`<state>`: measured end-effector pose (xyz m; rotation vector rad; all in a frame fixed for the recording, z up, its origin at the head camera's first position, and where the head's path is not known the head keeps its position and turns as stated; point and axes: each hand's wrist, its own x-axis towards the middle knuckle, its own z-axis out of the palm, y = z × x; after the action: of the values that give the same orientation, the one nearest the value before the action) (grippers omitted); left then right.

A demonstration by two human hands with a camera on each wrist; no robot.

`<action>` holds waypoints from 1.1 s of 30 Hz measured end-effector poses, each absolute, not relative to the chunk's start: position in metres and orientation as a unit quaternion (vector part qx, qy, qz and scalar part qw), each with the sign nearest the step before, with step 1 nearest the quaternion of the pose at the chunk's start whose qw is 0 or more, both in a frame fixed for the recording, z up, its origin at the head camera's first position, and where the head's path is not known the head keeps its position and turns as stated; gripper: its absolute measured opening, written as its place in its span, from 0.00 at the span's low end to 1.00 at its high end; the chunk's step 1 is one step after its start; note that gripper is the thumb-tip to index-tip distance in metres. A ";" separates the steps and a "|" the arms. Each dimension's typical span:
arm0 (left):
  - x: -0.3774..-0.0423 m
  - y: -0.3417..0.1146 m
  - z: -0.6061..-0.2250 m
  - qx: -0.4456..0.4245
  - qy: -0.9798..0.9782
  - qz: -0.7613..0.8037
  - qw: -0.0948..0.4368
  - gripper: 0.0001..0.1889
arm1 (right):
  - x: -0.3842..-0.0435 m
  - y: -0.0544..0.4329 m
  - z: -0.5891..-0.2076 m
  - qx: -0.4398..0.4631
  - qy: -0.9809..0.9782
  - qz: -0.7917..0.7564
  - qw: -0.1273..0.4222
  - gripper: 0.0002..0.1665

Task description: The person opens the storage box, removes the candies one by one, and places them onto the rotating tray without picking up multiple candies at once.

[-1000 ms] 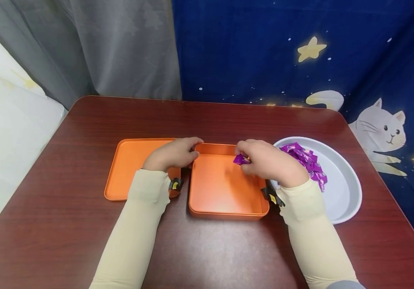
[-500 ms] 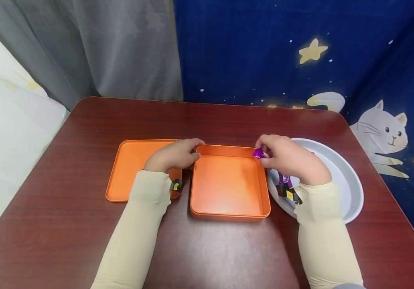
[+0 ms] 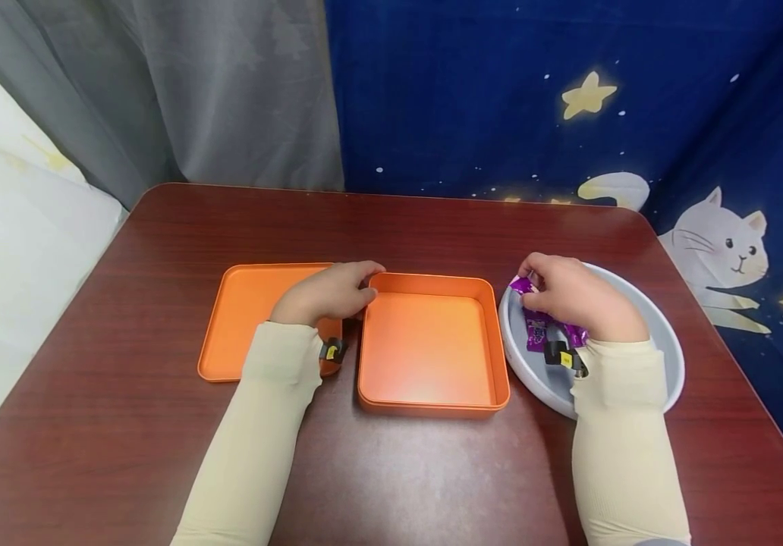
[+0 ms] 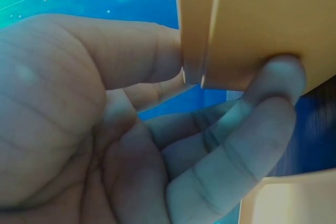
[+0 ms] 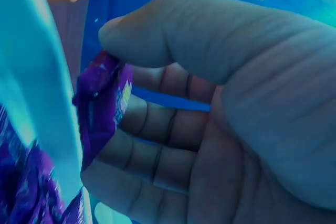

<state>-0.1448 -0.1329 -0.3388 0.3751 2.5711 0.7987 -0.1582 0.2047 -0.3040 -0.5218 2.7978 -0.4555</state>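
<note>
In the head view, a square orange box (image 3: 432,349) sits at the middle of the table. My left hand (image 3: 326,292) holds its far left corner, thumb at the rim and fingertips against the outer wall, as the left wrist view shows on the orange wall (image 4: 273,19). To the right, my right hand (image 3: 579,296) is over the left side of a round white tray (image 3: 654,334). Thumb and fingers pinch a purple wrapped candy (image 5: 102,108) right by the tray rim. More purple candies (image 3: 536,334) lie in the tray, partly hidden under that hand.
A flat orange lid (image 3: 244,311) lies left of the box, partly covered by the left arm. The brown table (image 3: 391,227) ends at a grey curtain (image 3: 248,91) and a blue starry curtain (image 3: 473,98).
My right hand has moved right, from over the orange box to the tray's left side, with a purple candy between its fingers throughout. My left hand stays at the box corner.
</note>
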 end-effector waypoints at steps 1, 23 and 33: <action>-0.145 -0.133 -0.339 0.135 0.925 0.287 0.211 0.26 | -0.159 0.206 -0.305 -0.174 0.964 -0.154 0.133 0.19; -0.145 -0.133 -0.338 0.136 0.926 0.282 0.211 0.26 | -0.167 0.239 -0.325 -0.103 0.970 -0.158 0.152 0.13; -0.145 -0.133 -0.338 0.135 0.923 0.289 0.215 0.27 | -0.165 0.239 -0.324 -0.095 0.969 -0.161 0.160 0.12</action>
<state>-0.1449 -0.1332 -0.3383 0.3737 2.5601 0.8005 -0.1646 0.2391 -0.3244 -0.2712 2.7694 -0.4596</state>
